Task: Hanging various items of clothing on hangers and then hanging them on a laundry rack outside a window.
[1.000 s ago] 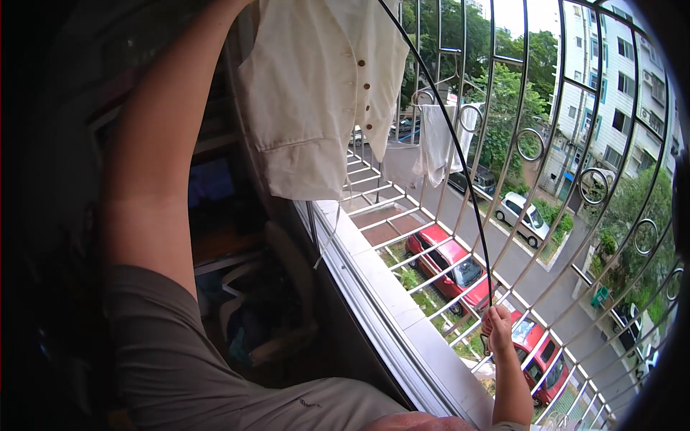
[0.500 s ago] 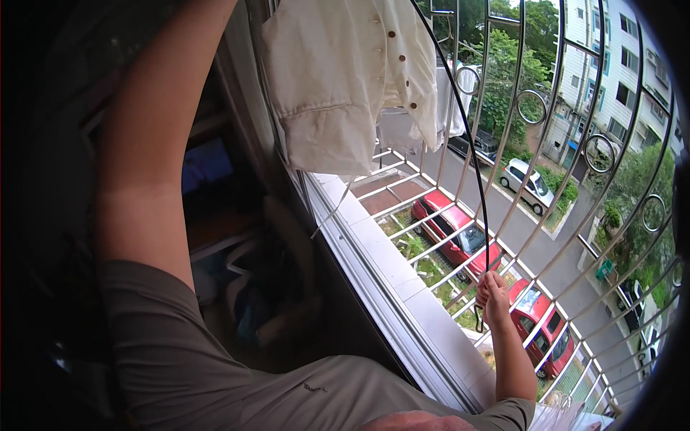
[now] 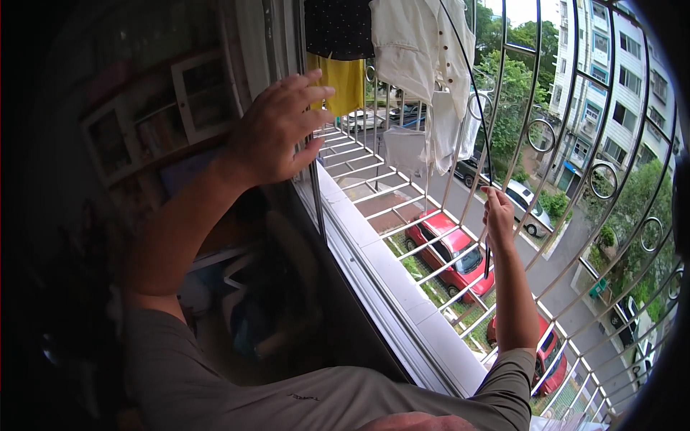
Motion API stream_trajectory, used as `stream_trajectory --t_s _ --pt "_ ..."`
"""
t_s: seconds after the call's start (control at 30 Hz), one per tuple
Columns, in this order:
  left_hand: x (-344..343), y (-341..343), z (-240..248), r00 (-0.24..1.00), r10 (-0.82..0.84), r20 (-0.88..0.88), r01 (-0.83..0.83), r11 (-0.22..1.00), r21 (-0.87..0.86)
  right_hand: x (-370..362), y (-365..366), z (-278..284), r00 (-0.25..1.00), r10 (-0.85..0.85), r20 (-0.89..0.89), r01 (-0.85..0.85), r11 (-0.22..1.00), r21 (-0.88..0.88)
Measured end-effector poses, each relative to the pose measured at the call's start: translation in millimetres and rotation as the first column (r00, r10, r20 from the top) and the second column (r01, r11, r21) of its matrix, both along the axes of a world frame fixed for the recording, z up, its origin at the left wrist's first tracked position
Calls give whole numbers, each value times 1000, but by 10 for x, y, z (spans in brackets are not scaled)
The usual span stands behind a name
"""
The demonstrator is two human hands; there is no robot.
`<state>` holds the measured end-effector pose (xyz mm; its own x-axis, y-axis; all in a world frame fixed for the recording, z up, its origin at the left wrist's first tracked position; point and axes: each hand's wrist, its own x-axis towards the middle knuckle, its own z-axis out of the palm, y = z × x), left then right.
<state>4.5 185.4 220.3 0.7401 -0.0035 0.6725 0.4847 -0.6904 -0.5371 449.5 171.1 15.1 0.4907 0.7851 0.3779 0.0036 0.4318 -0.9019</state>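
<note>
My right hand (image 3: 497, 215) is closed around a thin black pole (image 3: 480, 108) beside the window bars. The pole leans up and to the left past a cream buttoned shirt (image 3: 411, 50); its top runs out of view. A short lower end hangs below my fist. My left hand (image 3: 282, 131) is raised at the window's edge with its fingers spread and nothing in it. Just beyond those fingers hang a yellow garment (image 3: 345, 85) and a black dotted garment (image 3: 338, 29).
Metal security bars (image 3: 535, 79) enclose the outside of the window. A white ledge (image 3: 388, 262) and sliding-window track (image 3: 359, 287) run diagonally below. White laundry (image 3: 447, 129) hangs farther out. Parked red cars (image 3: 453, 251) stand below. A dim room with a cabinet (image 3: 147, 129) lies left.
My left hand has come down into view, open. The right hand has risen with the pole. The view has shifted, bringing the yellow and dotted garments into sight.
</note>
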Motion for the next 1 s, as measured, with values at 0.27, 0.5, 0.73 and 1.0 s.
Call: stream_trajectory --t_s 0.27,0.5,0.73,1.0 --pt "-1864 -144 -1726 889 359 283 -140 802 -580 -324 1389 404 975 -154 161 145 987 68" --pt "-3731 88 -3405 358 729 583 355 471 -808 -896 2332 1113 997 -40 62 38 999 34" --pt "-4180 159 -3932 105 816 569 569 420 -707 -1393 3065 1835 997 -13 81 9 998 56" --pt "-4286 343 -4220 116 803 584 623 399 -673 -1765 3276 2017 992 127 20 -128 991 30"
